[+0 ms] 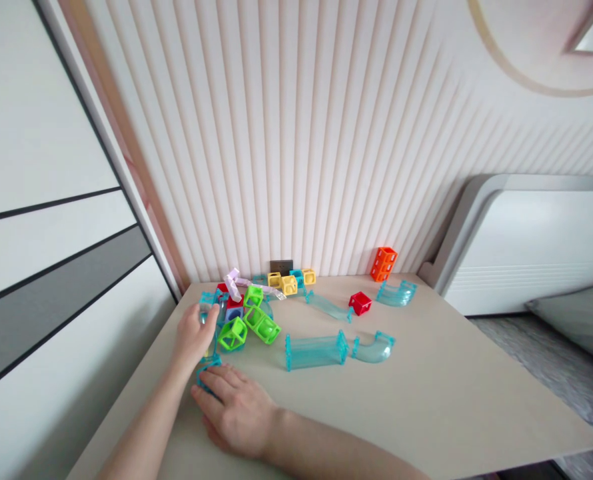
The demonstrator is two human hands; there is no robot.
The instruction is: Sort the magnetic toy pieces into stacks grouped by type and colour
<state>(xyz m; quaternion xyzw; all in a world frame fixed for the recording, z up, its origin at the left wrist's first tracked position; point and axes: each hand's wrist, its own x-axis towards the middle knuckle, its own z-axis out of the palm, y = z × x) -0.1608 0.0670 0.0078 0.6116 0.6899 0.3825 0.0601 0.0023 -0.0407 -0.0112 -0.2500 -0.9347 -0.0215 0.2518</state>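
Observation:
At the left end of the table, my left hand (194, 331) is closed around a translucent blue tube piece (208, 297), mostly hidden by the fingers. Nearer to me, the fingers of my right hand (239, 408) curl over another translucent blue tube piece (210, 362), whose far rim shows. Just right of my hands lie green open cubes (262, 325), with red cubes and a blue-violet block behind them. A pale lilac track piece (233, 285) leans over this pile.
A straight translucent blue trough (316, 351) and a curved blue piece (374, 348) lie mid-table. Behind them are a flat blue slide (329, 307), a red cube (360, 303), another curved piece (396, 293) and an orange stack (384, 264). Yellow cubes (289, 285) sit near a wall socket (281, 267).

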